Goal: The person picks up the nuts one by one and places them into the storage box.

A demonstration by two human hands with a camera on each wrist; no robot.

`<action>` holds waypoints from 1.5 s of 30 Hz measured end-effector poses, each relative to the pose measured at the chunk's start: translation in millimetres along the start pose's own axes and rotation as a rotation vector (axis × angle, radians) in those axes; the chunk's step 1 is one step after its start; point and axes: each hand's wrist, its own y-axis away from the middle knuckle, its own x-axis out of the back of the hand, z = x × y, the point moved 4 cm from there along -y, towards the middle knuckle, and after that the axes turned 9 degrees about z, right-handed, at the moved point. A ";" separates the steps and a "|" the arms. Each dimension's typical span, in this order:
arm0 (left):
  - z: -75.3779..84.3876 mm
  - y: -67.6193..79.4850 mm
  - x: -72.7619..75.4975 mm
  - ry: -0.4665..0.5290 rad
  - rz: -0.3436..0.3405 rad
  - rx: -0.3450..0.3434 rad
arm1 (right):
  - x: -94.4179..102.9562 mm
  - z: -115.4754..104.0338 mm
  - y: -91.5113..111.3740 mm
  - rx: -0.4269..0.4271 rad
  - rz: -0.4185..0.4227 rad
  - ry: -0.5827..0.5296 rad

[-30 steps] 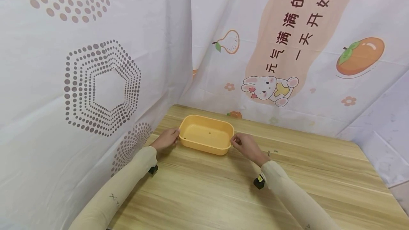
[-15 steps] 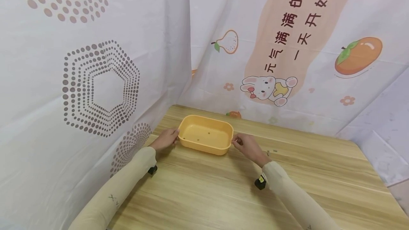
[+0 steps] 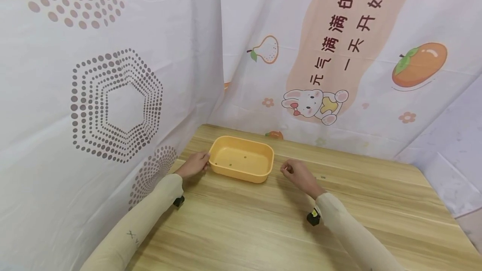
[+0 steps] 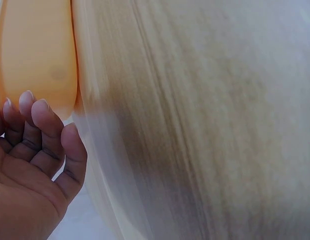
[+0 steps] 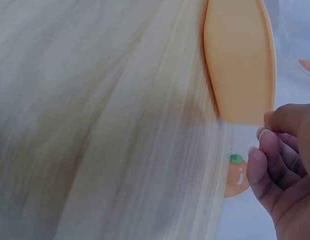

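Smooth yellow-orange, plastic-looking tray, round-cornered rectangle with low walls (image 3: 237,174), on pale streaky wood-grain tabletop (image 3: 233,225) near the printed white cloth (image 3: 248,114); three tiny pieces (image 3: 230,164) on its floor, material unclear. Left hand (image 3: 193,164) at its left end, fingers loosely bent, clasp or mere touch cannot be told. Right hand (image 3: 300,175) just off the right end, fingers curled, thumb meeting forefinger, nothing visible in the pinch.

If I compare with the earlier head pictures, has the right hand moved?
Yes. Against the rabbit print on the curtain, the right hand has shifted rightward; a gap now shows between it and the yellow tray.
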 end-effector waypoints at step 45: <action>-1.8 -1.0 -1.6 0.037 -0.008 0.026 | 56.7 96.1 52.2 -0.122 0.072 0.137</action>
